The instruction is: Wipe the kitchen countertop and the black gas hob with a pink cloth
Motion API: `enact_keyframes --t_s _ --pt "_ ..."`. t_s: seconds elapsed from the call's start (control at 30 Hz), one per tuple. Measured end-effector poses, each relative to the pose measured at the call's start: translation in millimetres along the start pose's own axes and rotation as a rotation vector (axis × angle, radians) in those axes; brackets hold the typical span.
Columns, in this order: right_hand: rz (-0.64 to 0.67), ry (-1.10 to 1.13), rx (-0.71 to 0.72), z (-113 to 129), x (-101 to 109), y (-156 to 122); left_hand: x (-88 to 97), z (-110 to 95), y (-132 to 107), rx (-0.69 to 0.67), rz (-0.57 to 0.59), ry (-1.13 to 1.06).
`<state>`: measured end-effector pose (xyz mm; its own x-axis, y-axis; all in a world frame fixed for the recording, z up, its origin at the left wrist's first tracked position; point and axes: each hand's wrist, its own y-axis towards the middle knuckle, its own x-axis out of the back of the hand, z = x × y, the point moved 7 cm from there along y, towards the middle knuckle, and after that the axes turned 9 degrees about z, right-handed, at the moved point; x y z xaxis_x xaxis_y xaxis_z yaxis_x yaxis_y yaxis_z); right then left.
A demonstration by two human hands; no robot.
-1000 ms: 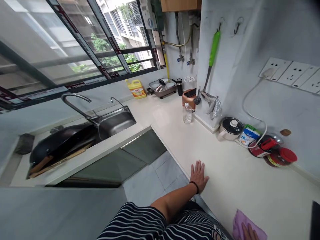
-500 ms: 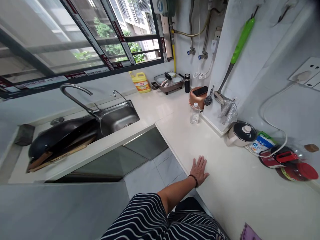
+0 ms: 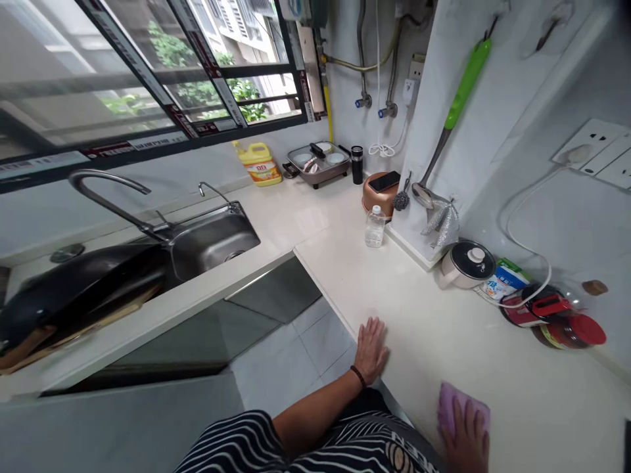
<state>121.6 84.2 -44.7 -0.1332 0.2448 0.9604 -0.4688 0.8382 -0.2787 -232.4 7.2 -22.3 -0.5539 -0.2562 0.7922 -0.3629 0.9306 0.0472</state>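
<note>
My left hand [image 3: 371,349] lies flat on the white countertop [image 3: 419,328] at its front edge, fingers stretched out, with nothing in it. A dark beaded bracelet is round that wrist. At the lower right, my right hand [image 3: 466,433] holds a purple cloth [image 3: 449,401] against the countertop, its fingers laid over the cloth and pressing it down. The cloth's far edge sticks out beyond the fingertips. Part of the cloth is hidden under the hand.
Further back stand a clear bottle [image 3: 375,227], a copper-coloured pot [image 3: 377,195] with a phone on top, and a lidded pot [image 3: 466,264]. Red-lidded jars [image 3: 574,330] line the right wall. On the left, a wok [image 3: 89,279] rests by the sink [image 3: 214,243].
My right hand has come into view with the purple cloth, which has moved up and left across the countertop. The view has turned slightly; my left hand still rests by the edge.
</note>
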Motion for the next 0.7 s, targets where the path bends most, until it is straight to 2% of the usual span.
enact_keyframes --t_s 0.13,0.23,0.33,0.4,0.47,0.53,0.63,0.7 --pt "0.034 -0.106 0.119 82.2 19.3 73.0 14.1 21.5 -30.1 0.036 -0.020 0.032" --pt "0.119 -0.157 0.256 152.8 41.0 112.7 24.4 36.9 -46.1 0.087 -0.036 0.045" --pt "0.188 -0.148 0.429 211.0 54.9 124.8 32.8 47.2 -56.4 0.140 -0.055 0.006" --pt "0.197 -0.139 0.495 229.6 57.0 120.1 39.1 51.7 -60.6 0.175 -0.094 -0.045" --pt "0.200 -0.141 0.501 228.5 53.5 111.2 46.5 57.8 -63.3 0.249 -0.147 -0.091" --pt "0.204 -0.152 0.475 211.4 47.0 101.8 50.1 70.4 -66.0 0.423 -0.134 -0.110" --pt "0.188 -0.159 0.405 165.8 36.9 90.9 50.4 93.1 -77.2 0.719 -0.011 -0.108" --pt "0.151 -0.117 0.323 126.9 31.2 85.6 53.2 105.5 -91.6 0.835 0.051 -0.106"
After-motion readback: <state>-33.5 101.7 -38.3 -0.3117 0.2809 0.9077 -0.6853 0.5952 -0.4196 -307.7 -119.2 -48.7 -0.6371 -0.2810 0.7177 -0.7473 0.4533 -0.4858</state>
